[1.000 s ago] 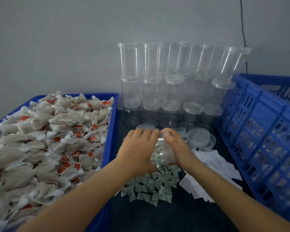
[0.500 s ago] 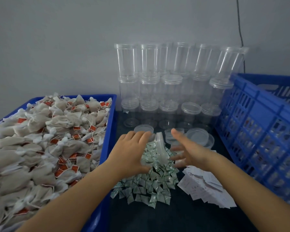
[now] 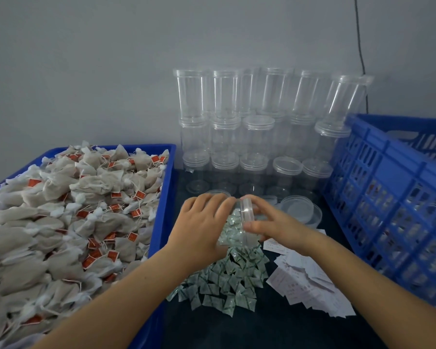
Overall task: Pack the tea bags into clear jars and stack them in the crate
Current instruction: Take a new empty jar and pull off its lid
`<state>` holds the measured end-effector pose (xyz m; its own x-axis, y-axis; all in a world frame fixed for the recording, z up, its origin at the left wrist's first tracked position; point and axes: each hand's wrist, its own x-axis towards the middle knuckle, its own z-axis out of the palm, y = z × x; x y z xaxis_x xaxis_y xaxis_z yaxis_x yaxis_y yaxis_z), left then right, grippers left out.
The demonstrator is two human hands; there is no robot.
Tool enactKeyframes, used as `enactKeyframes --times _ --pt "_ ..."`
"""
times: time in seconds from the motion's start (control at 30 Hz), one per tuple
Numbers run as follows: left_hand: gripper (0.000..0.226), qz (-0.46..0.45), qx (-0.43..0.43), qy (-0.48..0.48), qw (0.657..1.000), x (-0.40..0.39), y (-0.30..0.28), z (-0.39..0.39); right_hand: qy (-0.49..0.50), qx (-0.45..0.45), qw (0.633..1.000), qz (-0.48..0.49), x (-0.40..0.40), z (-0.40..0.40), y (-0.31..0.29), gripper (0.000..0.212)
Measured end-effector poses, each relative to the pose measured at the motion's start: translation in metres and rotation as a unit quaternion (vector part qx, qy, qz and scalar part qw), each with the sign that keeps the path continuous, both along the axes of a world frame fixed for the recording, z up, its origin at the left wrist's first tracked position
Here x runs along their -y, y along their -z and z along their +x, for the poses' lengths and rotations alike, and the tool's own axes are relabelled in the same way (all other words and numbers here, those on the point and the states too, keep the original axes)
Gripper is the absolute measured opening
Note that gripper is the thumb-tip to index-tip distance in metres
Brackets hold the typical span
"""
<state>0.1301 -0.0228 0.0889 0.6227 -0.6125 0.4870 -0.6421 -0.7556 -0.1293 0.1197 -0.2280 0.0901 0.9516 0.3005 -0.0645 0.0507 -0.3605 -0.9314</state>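
A clear jar [image 3: 239,224] lies on its side over a pile of small green-white sachets [image 3: 224,280] on the dark table. My left hand [image 3: 202,227] wraps the jar's body from the left. My right hand [image 3: 269,222] grips its rim from the right, fingers over the top. Some sachets show inside the jar. Tan tea bags with red tags [image 3: 68,215] fill the blue tray [image 3: 165,202] on the left. The blue slatted crate [image 3: 393,197] stands on the right.
Empty clear jars [image 3: 249,137] are stacked in rows against the grey wall. Loose clear lids [image 3: 297,207] lie right of my hands. White paper slips [image 3: 310,280] are scattered at the near right. A black cable [image 3: 360,46] runs down the wall.
Half a second ago both hands were apart and open around the jar. Now both have closed on it, the right hand back on the rim.
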Motion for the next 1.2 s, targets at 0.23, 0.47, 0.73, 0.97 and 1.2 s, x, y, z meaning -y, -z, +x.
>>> enactKeyframes --times 0.23,0.47,0.73,0.97,1.2 --pt "0.096 -0.063 -0.217 0.032 0.974 0.0 -0.002 0.004 -0.096 0.102 0.981 -0.133 0.021 0.0 -0.01 0.079" --pt "0.094 -0.111 -0.504 0.087 0.852 -0.009 -0.019 0.01 -0.178 0.109 0.964 -0.165 0.029 -0.01 -0.032 0.084" --pt "0.086 -0.109 -0.551 0.116 0.819 -0.011 -0.027 0.006 -0.209 0.099 0.961 -0.152 0.033 -0.021 -0.037 0.092" --pt "0.099 0.059 -0.033 0.008 0.998 -0.007 -0.011 -0.002 0.033 -0.191 0.98 0.05 0.023 -0.015 -0.019 0.114" --pt "0.069 0.101 0.162 0.063 0.98 0.008 0.0 -0.001 0.055 -0.31 0.928 0.198 -0.003 -0.006 0.004 0.083"
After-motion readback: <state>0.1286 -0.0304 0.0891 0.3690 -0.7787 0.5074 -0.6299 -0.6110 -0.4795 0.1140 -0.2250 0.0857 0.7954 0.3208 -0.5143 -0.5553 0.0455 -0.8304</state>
